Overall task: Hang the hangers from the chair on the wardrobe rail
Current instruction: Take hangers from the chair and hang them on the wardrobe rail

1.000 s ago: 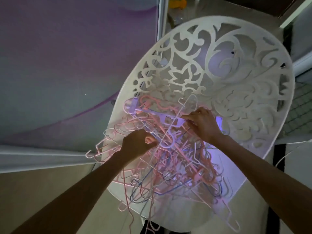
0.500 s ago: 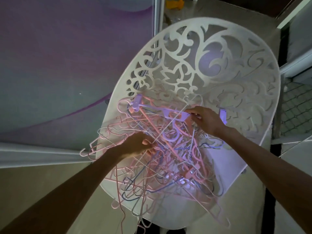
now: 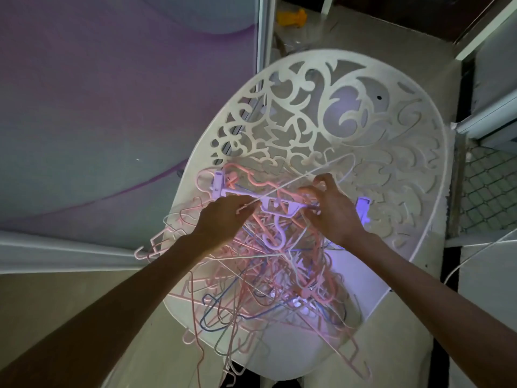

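Two bare forearms reach in from the near edge toward a white chair [image 3: 391,152] with a scroll-cut back. A tangled heap of hangers [image 3: 265,281], pink, blue and white, fills the seat and spills over its near rim. The left hand [image 3: 221,219] pinches a thin white wire hanger [image 3: 316,172] at its lower end. The right hand [image 3: 333,211] grips the bar of a lilac clip hanger [image 3: 277,204] lying across the top of the heap. Beyond the chair, a yellow object [image 3: 291,17] sits on the floor.
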